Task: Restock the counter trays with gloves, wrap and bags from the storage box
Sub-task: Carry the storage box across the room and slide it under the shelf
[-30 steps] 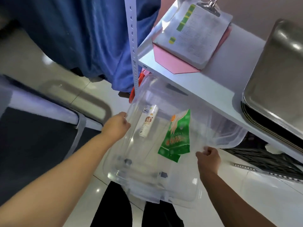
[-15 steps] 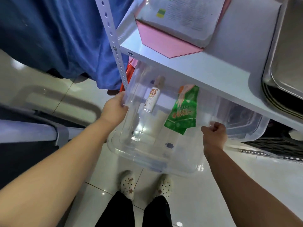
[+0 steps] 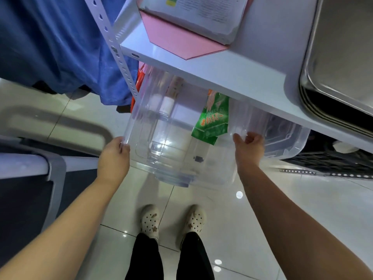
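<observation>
A clear plastic storage box (image 3: 173,156) hangs in the air below a white shelf (image 3: 232,77), its far half under the shelf board. My left hand (image 3: 114,156) grips the box's left rim and my right hand (image 3: 249,146) grips its right rim. Inside lie a green printed packet (image 3: 214,122) and a white roll or tube (image 3: 167,104) with a brown end, partly hidden by the shelf.
On the shelf top lie a clipboard with printed papers (image 3: 203,15) over a pink folder (image 3: 181,41), and stacked steel trays (image 3: 341,55) at the right. Blue cloth (image 3: 60,43) hangs at the left beside the perforated upright (image 3: 113,47). A grey cart frame (image 3: 56,170) stands at the left. My shoes (image 3: 171,221) are on the tiled floor.
The box has moved further in under the shelf, with both hands still gripping its rim. My view has tipped downward, bringing my shoes into sight.
</observation>
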